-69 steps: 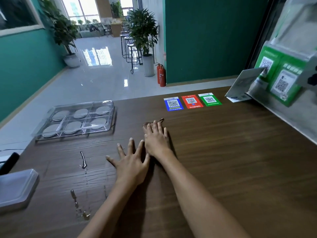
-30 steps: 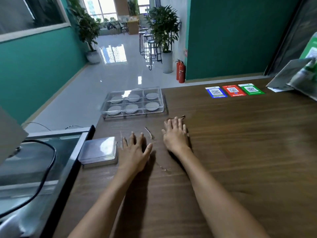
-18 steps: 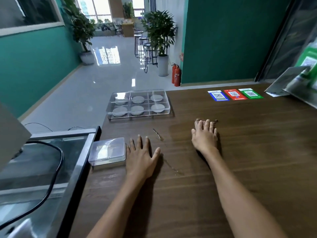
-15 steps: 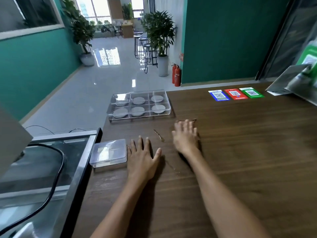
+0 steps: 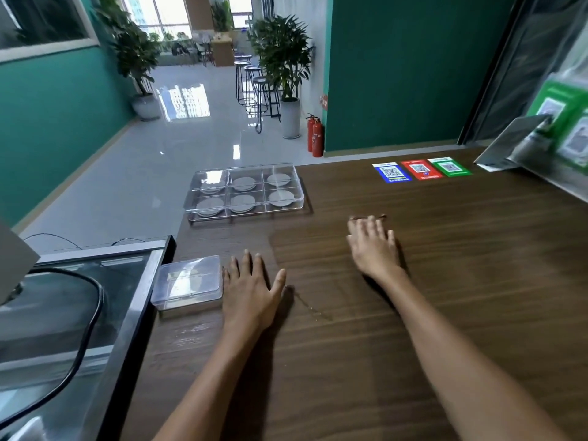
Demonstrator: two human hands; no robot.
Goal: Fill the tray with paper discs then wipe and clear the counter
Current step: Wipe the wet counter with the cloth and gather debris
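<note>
Right hand [image 5: 374,246] out to the right now, well apart from the left hand [image 5: 251,289], where half a second ago it lay close beside it; palm down on the wooden counter [image 5: 461,265], fingers extended and close together, a thin brown cloth edge [image 5: 366,217] peeking past the fingertips, so pressed flat on it rather than pinching. Left hand unmoved, flat on the wood, fingers spread, thumb angled out to the right. Gone from between the hands: the small streak of liquid seen earlier; in its place a darker wiped patch [image 5: 305,249]. Remaining: a thin wet trail [image 5: 310,308] just right of the left thumb

Beyond the left fingertips, toward the far edge: clear six-compartment tray [image 5: 191,206], one grey paper disc [image 5: 281,198] lying flat in each compartment, all six filled. Touching or just beside the left little finger: shut clear plastic box [image 5: 187,283], contents impossible to make out. Far beyond the right fingertips: three QR-code cards [image 5: 420,169], blue, red and green, side by side
</note>
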